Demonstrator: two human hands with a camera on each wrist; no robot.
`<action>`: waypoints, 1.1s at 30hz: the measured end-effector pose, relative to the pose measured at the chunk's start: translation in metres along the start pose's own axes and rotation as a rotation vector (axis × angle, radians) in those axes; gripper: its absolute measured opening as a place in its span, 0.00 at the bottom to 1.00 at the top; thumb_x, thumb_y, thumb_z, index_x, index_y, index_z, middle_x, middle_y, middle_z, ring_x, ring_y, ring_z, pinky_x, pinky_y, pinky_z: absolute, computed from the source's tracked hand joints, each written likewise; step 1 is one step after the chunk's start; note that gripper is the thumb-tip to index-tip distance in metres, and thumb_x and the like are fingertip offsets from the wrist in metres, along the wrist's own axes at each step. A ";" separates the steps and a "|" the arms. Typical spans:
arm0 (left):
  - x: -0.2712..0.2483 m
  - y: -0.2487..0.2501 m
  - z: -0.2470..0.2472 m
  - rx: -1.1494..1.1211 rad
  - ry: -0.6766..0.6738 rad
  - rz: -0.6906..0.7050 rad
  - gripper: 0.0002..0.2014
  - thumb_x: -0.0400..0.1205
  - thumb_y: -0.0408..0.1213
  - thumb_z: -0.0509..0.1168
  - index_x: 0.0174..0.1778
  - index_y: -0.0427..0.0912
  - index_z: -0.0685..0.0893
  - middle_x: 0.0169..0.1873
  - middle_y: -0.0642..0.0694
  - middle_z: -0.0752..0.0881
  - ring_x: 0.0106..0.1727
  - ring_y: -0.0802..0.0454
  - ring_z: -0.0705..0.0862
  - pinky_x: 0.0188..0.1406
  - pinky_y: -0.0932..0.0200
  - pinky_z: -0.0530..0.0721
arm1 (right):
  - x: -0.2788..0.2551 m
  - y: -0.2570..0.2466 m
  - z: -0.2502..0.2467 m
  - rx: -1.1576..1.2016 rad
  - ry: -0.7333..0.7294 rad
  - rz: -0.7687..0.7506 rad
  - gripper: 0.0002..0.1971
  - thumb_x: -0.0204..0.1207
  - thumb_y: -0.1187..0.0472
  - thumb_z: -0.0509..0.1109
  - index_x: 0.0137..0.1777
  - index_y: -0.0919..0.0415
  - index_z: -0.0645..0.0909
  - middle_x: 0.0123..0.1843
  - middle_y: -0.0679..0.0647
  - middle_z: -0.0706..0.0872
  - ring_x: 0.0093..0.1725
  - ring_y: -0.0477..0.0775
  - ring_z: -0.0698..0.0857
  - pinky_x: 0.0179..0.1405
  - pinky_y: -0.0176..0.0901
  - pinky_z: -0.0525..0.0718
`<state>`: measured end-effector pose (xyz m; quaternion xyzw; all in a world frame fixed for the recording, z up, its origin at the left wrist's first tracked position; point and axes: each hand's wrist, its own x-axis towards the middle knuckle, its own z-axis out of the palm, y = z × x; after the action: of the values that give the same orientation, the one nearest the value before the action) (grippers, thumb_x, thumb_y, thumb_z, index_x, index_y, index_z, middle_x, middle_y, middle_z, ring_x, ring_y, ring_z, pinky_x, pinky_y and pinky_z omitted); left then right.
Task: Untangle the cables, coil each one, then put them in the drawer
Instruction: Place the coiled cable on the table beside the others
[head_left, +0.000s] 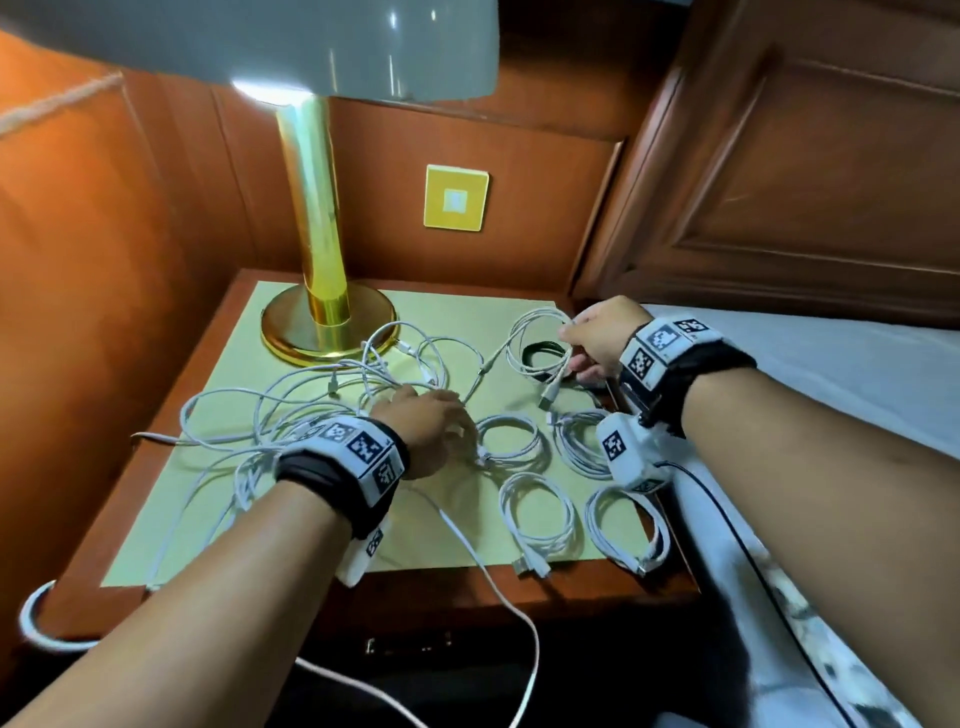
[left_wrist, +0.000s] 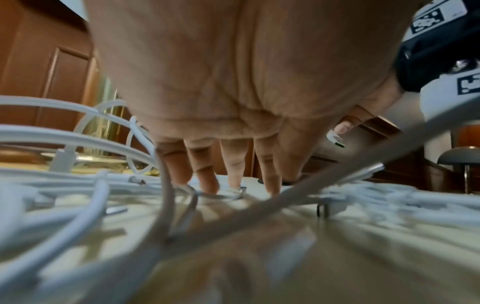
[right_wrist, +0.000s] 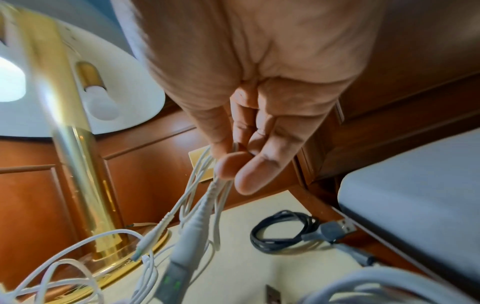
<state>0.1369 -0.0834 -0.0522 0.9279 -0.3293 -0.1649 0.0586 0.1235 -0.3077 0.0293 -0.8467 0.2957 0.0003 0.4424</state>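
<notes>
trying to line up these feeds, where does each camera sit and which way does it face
Head: worn on the head, looking forward and down at the nightstand; both forearms, left hand and right hand show.
Left wrist: low under the left palm, facing along straight fingers touching the white cable tangle.
Right wrist: under the right palm, facing the lamp; fingers pinch a white coil.
Shared: head and right wrist both show the black cable.
</notes>
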 end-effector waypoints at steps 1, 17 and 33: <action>0.002 -0.001 0.000 0.020 0.004 -0.027 0.16 0.87 0.49 0.54 0.68 0.64 0.79 0.78 0.61 0.70 0.74 0.40 0.71 0.72 0.38 0.72 | 0.002 -0.002 0.004 0.025 -0.006 0.034 0.04 0.83 0.65 0.69 0.49 0.66 0.82 0.30 0.61 0.77 0.15 0.48 0.77 0.16 0.37 0.77; 0.000 -0.011 -0.001 0.130 -0.008 -0.363 0.24 0.83 0.42 0.60 0.77 0.52 0.71 0.76 0.39 0.66 0.78 0.35 0.64 0.72 0.38 0.66 | 0.015 0.003 0.043 0.216 -0.112 0.235 0.06 0.84 0.68 0.66 0.57 0.70 0.80 0.32 0.57 0.78 0.29 0.49 0.78 0.34 0.46 0.87; -0.002 -0.018 -0.008 -0.012 0.009 -0.447 0.20 0.86 0.51 0.57 0.73 0.53 0.75 0.74 0.40 0.67 0.77 0.35 0.65 0.70 0.39 0.69 | 0.018 0.012 0.069 0.114 -0.109 0.292 0.09 0.85 0.66 0.67 0.58 0.74 0.78 0.26 0.64 0.86 0.20 0.51 0.83 0.16 0.40 0.83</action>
<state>0.1489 -0.0680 -0.0476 0.9781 -0.1140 -0.1717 0.0276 0.1500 -0.2701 -0.0266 -0.7669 0.3908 0.0937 0.5003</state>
